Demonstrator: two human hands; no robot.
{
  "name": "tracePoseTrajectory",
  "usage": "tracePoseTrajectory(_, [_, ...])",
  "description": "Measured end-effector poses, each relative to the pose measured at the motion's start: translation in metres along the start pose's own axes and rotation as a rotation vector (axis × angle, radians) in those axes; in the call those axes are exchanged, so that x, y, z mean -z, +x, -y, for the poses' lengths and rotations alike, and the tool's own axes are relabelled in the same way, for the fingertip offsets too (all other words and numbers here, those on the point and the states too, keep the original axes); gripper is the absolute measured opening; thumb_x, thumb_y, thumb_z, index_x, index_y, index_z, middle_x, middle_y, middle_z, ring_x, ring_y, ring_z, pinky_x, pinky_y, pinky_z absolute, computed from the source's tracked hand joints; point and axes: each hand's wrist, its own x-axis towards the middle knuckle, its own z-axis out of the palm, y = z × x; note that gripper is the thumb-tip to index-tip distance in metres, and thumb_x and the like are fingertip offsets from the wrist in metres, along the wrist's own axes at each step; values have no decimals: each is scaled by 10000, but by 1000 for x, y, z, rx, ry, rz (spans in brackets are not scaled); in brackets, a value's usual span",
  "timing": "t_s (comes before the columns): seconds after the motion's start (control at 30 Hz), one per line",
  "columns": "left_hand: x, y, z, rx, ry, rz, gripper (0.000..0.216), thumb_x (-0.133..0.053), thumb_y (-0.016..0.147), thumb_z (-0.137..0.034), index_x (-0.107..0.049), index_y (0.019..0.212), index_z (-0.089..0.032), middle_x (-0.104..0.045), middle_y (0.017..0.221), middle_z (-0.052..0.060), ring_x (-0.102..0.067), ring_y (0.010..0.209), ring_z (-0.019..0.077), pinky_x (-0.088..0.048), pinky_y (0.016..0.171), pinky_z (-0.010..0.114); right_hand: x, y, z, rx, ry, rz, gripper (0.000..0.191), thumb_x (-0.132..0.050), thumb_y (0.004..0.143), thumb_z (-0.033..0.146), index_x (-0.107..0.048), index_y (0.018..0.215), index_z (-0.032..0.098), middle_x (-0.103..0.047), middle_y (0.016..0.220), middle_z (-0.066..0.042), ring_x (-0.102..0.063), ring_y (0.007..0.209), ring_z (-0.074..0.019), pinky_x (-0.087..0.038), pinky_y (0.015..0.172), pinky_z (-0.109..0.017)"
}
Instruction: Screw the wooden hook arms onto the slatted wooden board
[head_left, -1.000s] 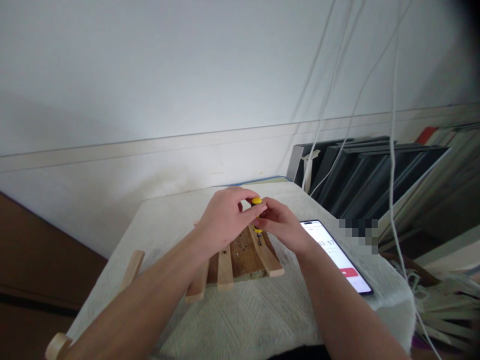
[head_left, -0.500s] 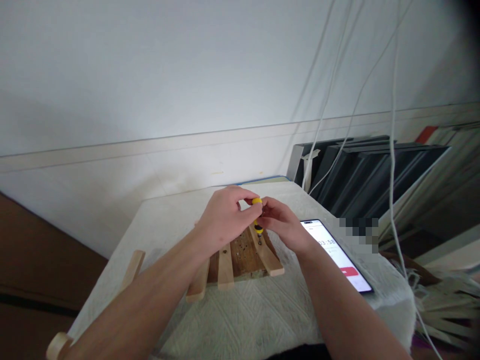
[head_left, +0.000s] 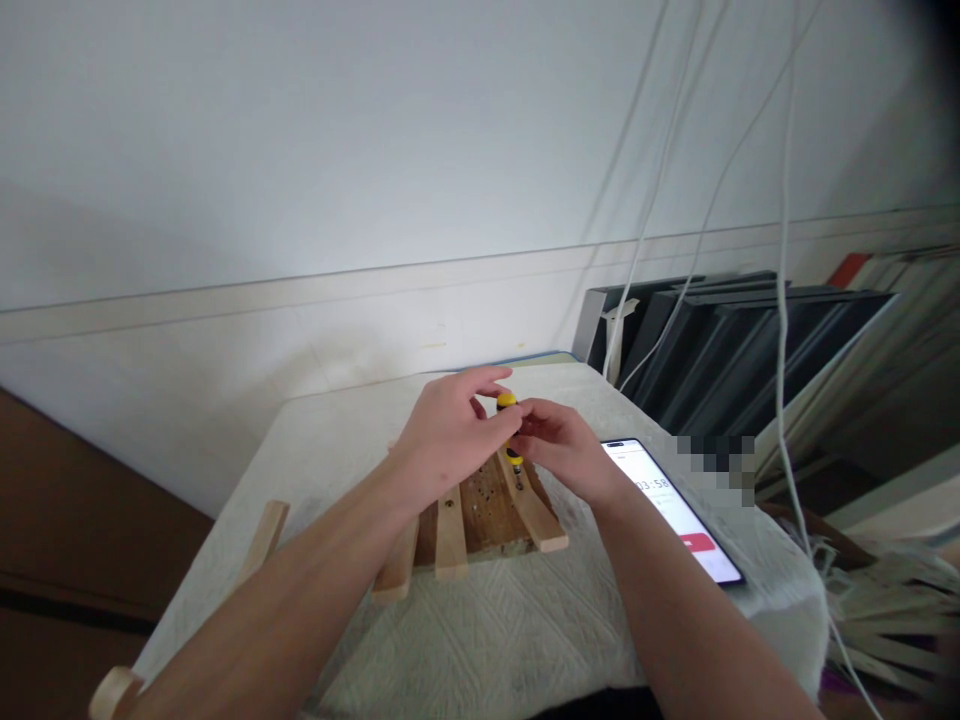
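A short yellow-and-black screwdriver (head_left: 514, 459) stands nearly upright, its tip at a screw in the right-hand wooden strip (head_left: 538, 518). My right hand (head_left: 561, 445) pinches the handle from the right. On the other side, my left hand (head_left: 454, 430) has its thumb pressed against the handle and other fingers curled around behind it, with the index finger raised past the yellow cap. Below lies a dark brown wooden board (head_left: 491, 520) with small holes. Across it run a middle strip (head_left: 451, 540) with a screw or hole and a left strip (head_left: 396, 570), partly hidden by my left arm.
To the right a phone (head_left: 675, 510) shows a timer on the white cloth (head_left: 480, 640). Loose wooden pieces (head_left: 264, 535) lie left, by my forearm. White cables (head_left: 783, 330) hang at the right, before dark panels (head_left: 720, 350) leaning at the wall.
My left index finger has lifted off the screwdriver's top and straightened. The screwdriver's yellow cap has tipped slightly left. My right hand keeps its pinch.
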Motion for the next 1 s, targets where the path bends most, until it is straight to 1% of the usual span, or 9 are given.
tracePoseTrajectory(0.1, [1, 0, -2, 6, 46, -3, 318, -642, 713, -395, -675, 932, -167, -696, 908, 55, -558, 621, 121, -432, 562, 258, 0, 0, 0, -9, -62, -62, 165, -672, 713, 210, -532, 800, 212, -516, 718, 38, -469, 641, -108, -400, 608, -273])
tracePoseTrajectory(0.2, [2, -1, -5, -6, 62, 29, 228, -620, 722, -365, -678, 821, -168, -694, 818, 33, -543, 599, 119, -412, 545, 255, -1, 1, 2, -16, -65, -52, 192, -685, 701, 219, -518, 795, 214, -514, 730, 37, -469, 653, -110, -403, 614, -273])
tracePoseTrajectory(0.3, [1, -2, -5, -16, 70, 25, 173, -587, 715, -256, -681, 836, -175, -696, 821, 21, -561, 622, 122, -421, 565, 253, 0, 1, 4, -9, 11, -10, 166, -655, 720, 226, -564, 858, 215, -560, 792, 12, -515, 717, -131, -426, 665, -295])
tracePoseTrajectory(0.37, [0, -2, -3, -14, 75, 21, 211, -564, 710, -212, -686, 880, -182, -701, 840, 22, -576, 633, 124, -428, 570, 250, 1, 0, 5, -4, 57, 14, 123, -615, 744, 221, -593, 865, 207, -590, 813, -4, -539, 745, -142, -432, 695, -309])
tracePoseTrajectory(0.47, [-2, -1, 0, -10, 67, 28, 240, -556, 745, -270, -694, 926, -191, -708, 847, 34, -592, 646, 133, -437, 570, 251, 2, 0, 5, -13, 51, 11, 83, -622, 746, 224, -597, 821, 202, -587, 758, 4, -537, 704, -135, -428, 678, -303])
tracePoseTrajectory(0.6, [-2, -1, 0, -19, 39, 58, 319, -598, 750, -426, -694, 936, -186, -707, 838, 50, -592, 635, 139, -440, 565, 256, -1, 0, 4, -30, 23, -26, 153, -670, 715, 224, -532, 781, 212, -516, 699, 39, -473, 622, -107, -394, 586, -266])
tracePoseTrajectory(0.73, [-1, -1, -1, -53, 46, 71, 240, -594, 767, -378, -696, 845, -175, -703, 824, 44, -590, 642, 133, -441, 582, 254, -1, 0, 6, -14, 30, -11, 147, -662, 722, 213, -549, 815, 211, -533, 736, 30, -486, 659, -112, -399, 608, -267])
tracePoseTrajectory(0.87, [-1, -2, 0, -54, 59, 83, 238, -542, 788, -286, -703, 935, -190, -710, 858, 38, -598, 673, 135, -452, 613, 258, 1, 1, 5, -6, 113, 53, 123, -604, 752, 181, -595, 873, 203, -577, 780, 3, -534, 725, -133, -419, 669, -293])
tracePoseTrajectory(1.0, [-1, -2, -2, -24, 106, 7, 318, -578, 766, -367, -693, 998, -181, -708, 910, 54, -564, 624, 130, -428, 557, 256, 0, 0, 1, -12, 42, 14, 119, -637, 731, 187, -561, 820, 207, -534, 726, 27, -492, 656, -114, -405, 623, -276])
